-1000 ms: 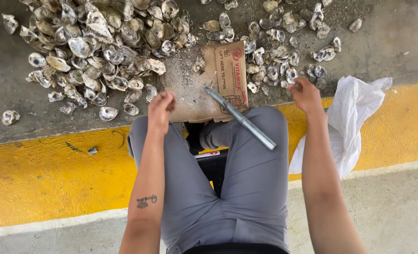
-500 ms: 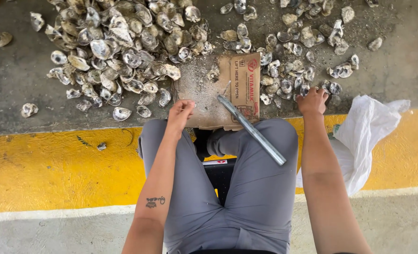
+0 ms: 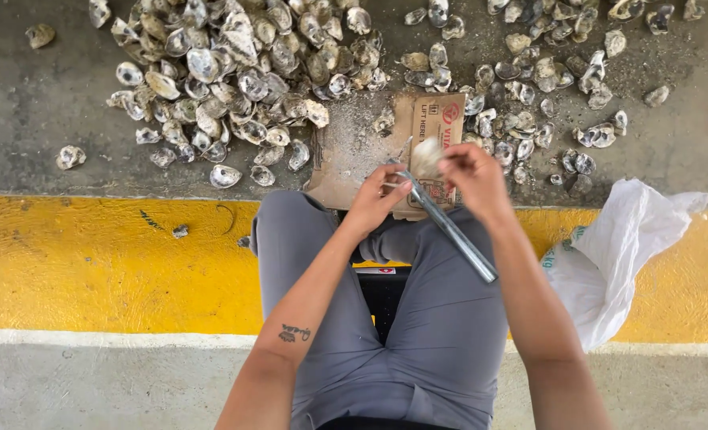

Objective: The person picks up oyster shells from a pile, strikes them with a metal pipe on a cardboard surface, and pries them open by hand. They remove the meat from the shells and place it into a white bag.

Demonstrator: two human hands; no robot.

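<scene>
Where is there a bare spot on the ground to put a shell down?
The yellow stripe left of the grey trouser leg is nearly bare, as is the grey floor left of the big shell pile. Crowded: the scattered shells above the white bag, and the cardboard.

Even, soft daylight; no hard shadows; no glare; sharp focus throughout; slight wide-angle stretch at edges

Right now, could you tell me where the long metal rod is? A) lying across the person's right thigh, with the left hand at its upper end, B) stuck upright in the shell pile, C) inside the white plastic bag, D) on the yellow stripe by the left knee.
A: the metal rod slants across the right thigh, its upper end at the left hand, while the right hand holds a shell.
</scene>
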